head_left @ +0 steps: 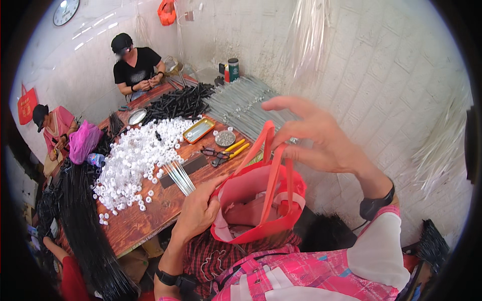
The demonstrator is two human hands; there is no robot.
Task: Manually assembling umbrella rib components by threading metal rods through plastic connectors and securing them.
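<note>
A red cloth bag point(296, 186) with a pale pink lining sits in front of me, its mouth facing up and some pinkish material inside. My left hand point(198, 208) grips the bag's near left rim, thumb over the edge. Above the bag, my right hand point(321, 138) has its fingers spread, the index stretched out and slightly blurred. Its thumb and another fingertip are at the upright red handles point(270, 188); no closed grip on them shows.
On the wooden table point(135, 231) lie white round caps point(145, 145), black tubes point(175, 105), grey rods point(246, 100), a yellow-edged tray point(199, 131), a bowl point(225, 138), glasses and yellow-handled pliers point(235, 149). Black strands point(83, 215) hang off the left edge. Two people work beyond; a red sleeve shows lower left.
</note>
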